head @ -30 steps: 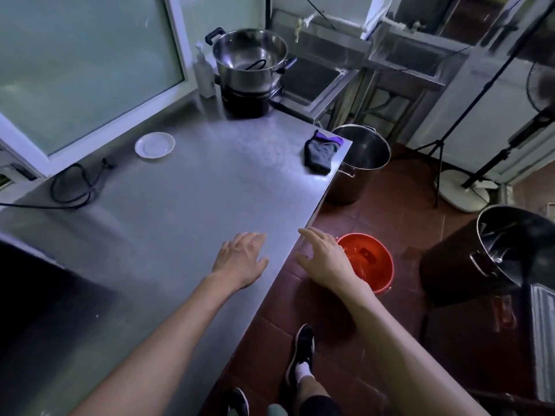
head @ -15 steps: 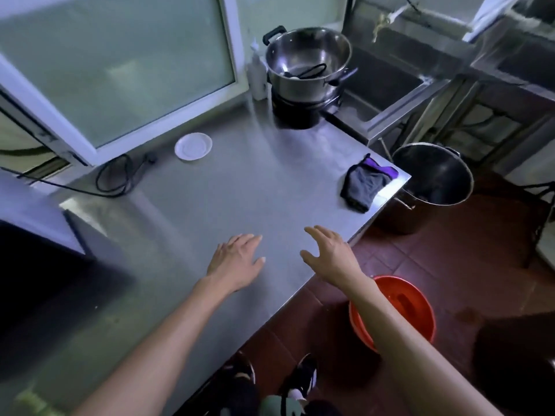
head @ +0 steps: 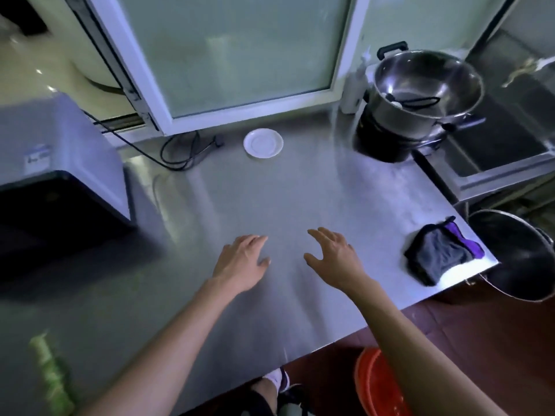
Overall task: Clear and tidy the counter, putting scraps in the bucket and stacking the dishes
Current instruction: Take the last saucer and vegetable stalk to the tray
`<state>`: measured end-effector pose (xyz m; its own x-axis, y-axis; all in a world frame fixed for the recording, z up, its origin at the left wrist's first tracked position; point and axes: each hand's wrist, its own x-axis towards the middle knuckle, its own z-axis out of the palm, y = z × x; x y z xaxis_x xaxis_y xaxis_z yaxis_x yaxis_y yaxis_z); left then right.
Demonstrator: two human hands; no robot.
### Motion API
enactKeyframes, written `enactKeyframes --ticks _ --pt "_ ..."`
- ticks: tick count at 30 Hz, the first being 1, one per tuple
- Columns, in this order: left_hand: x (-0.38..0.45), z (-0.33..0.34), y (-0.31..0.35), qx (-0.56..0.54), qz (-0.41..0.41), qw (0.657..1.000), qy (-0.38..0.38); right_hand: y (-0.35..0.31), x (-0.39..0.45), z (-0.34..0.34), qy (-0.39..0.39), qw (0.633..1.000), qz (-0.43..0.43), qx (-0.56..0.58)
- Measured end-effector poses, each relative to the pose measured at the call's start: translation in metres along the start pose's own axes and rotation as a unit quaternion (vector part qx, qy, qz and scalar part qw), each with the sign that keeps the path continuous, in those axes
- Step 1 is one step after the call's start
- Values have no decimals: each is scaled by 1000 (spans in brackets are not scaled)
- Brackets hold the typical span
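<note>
My left hand and my right hand hover side by side over the middle of the steel counter, fingers spread, holding nothing. A small white saucer lies at the back of the counter near the window. A dark grey and purple cloth sits at the counter's right corner. The red bucket stands on the floor below the counter's front edge, partly hidden by my right forearm. A blurred green scrap lies at the near left of the counter.
A steel pot sits on a black burner at the back right, beside a sink. A large steel stockpot stands on the floor at the right. An appliance and a black cable occupy the left.
My view has swung left, from the floor and bucket onto the counter. My right hand moved from over the counter edge above the bucket to over the counter, beside my left hand.
</note>
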<state>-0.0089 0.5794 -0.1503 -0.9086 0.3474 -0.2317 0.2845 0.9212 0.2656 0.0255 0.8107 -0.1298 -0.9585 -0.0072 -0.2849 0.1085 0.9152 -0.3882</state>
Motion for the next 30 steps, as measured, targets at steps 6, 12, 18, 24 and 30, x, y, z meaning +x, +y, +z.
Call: enactKeyframes --ticks 6,12,18,24,30 --pt "35 -12 -17 -29 -22 999 12 -18 57 -12 -12 999 -22 -33" --pt "66 -25 -34 -44 -51 998 17 -35 115 -13 -30 998 -47 -42" --pt "107 -38 -51 -32 -84 996 23 -39 185 -12 -48 995 -77 -47" --pt "164 -53 -56 -26 -101 994 33 -38 253 -18 -54 993 -91 -57" --pt "220 -63 -65 -47 -112 991 49 -41 324 -20 -85 985 -101 -111"
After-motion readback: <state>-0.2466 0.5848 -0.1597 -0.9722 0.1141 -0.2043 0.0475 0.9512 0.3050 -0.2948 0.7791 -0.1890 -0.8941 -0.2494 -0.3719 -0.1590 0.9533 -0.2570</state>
